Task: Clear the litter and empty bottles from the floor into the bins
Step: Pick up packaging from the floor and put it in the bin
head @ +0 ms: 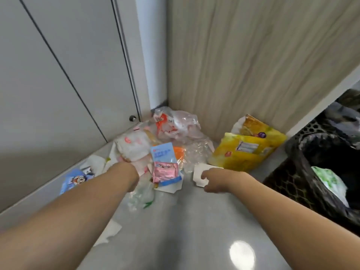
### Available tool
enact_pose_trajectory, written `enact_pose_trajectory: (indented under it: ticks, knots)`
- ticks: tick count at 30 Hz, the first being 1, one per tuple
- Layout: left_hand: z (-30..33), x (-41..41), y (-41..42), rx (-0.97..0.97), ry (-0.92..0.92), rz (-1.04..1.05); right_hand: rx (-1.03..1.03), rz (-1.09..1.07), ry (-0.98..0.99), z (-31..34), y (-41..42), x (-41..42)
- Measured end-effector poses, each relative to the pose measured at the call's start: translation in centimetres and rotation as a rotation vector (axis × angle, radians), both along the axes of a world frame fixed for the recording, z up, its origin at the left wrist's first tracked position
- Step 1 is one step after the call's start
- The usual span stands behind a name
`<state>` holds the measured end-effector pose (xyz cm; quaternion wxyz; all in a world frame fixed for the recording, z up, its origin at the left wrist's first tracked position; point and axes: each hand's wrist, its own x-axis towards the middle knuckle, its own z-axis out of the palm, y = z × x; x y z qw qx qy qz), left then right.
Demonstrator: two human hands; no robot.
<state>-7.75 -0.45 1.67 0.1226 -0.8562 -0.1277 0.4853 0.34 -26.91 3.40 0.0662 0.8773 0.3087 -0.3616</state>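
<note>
Litter (165,145) lies heaped on the grey floor (175,221) in the corner where a white door (58,75) meets a wood-grain panel (253,65); the heap holds crumpled clear plastic bags (181,123), a pale blue packet (162,153) and a pink wrapper (165,171) just below it; a yellow bag (247,149) leans against the panel to the right of the heap, and a blue cartoon wrapper (76,181) lies to the left by the door; the left hand (134,175) reaches into the heap beside the pink wrapper, its fingers hidden behind the wrist and the rubbish, so I cannot tell whether it grips anything; the right hand (214,181) is down at the floor, fingers curled and pinching a white card (200,175) at its edge; a black bin (319,172) with a dark liner stands at the right, near the yellow bag, with a green and white wrapper (329,182) already inside; a white scrap of paper (111,231) lies apart, under the left forearm.
</note>
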Motion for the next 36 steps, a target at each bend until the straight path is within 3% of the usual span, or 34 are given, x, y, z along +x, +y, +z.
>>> enact_pose_trajectory:
  ticks: [2,5,7,11,14,20,26,31,34,36]
  knots:
    - [-0.4,-0.9,0.8,-0.005,0.093,-0.112,-0.077,0.008,-0.067,-3.5,1.0,-0.5]
    - [-0.5,-0.4,-1.1,-0.224,-0.101,-0.157,-0.133,0.107,-0.177,-6.8,1.3,-0.8]
    - [-0.9,-0.3,-2.1,-0.319,-0.216,-0.167,-0.096,0.059,-0.22,-8.1,1.0,-0.3]
    - [-3.8,-1.6,-1.4,-0.205,-0.198,-0.264,-0.099,-0.123,-0.246,-9.7,-0.1,1.2]
    - [-5.9,-2.6,-0.4,-0.061,-0.313,-0.388,-0.101,-0.193,-0.227,-11.2,-0.4,1.5]
    - [-7.3,-2.4,1.4,0.009,-0.421,-0.561,-0.093,-0.131,-0.221,-12.2,1.3,0.9]
    - [-5.0,1.3,1.9,-0.194,-0.4,-0.241,0.033,-0.217,-0.139,-9.4,0.3,1.9]
    - [-0.1,5.1,-0.5,-0.194,-0.344,-0.17,0.254,-0.361,0.026,-3.9,-1.8,1.9]
    - [3.7,7.2,-1.7,-0.255,-0.238,-0.098,0.35,-0.422,0.142,0.5,-3.0,1.1]
    - [6.9,8.3,-2.9,-0.338,-0.259,-0.056,0.377,-0.443,0.204,4.1,-4.2,0.4]
